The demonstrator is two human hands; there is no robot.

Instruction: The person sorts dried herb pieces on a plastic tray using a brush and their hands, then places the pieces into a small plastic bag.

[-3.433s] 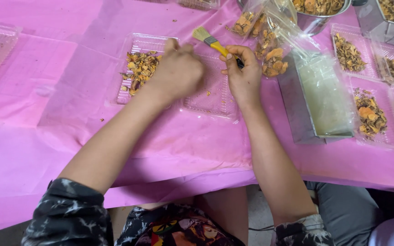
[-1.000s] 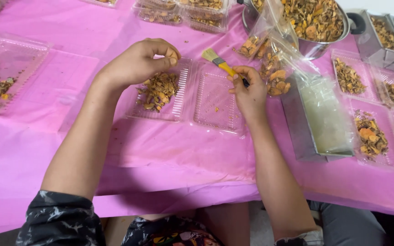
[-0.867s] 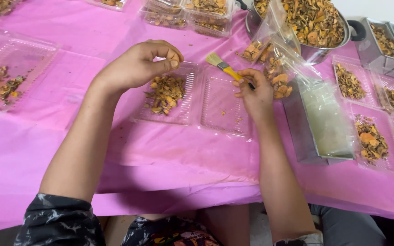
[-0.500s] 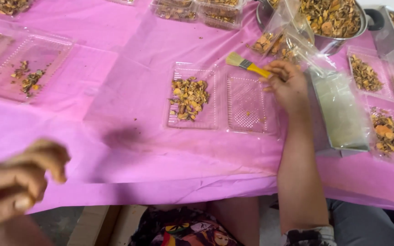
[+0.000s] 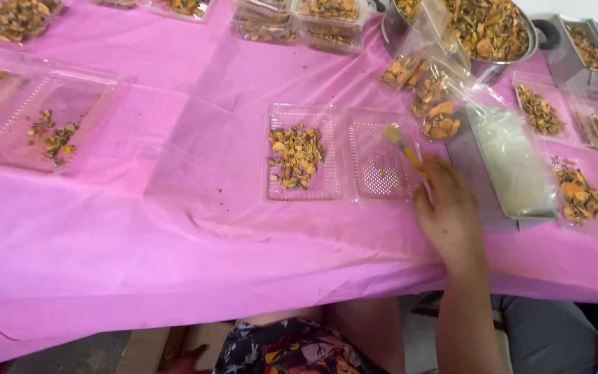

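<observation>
My right hand [image 5: 451, 215] clamps a yellow-handled brush [image 5: 401, 144] over the clear hinged plastic tray [image 5: 340, 154], mid pink table near its front edge. Left hand out of view. Filling step; next needs closing lid squarely.

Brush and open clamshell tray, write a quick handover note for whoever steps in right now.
Right hand: holds the brush, bristles over the tray's empty lid half.
Left hand: out of view.
Clamshell tray: open on the pink cloth; its left half holds dried pieces, its lid half only a few crumbs.
Done: this tray has a portion in it.
Left: tray not closed. Another open tray to the left holds only a few pieces.
</observation>
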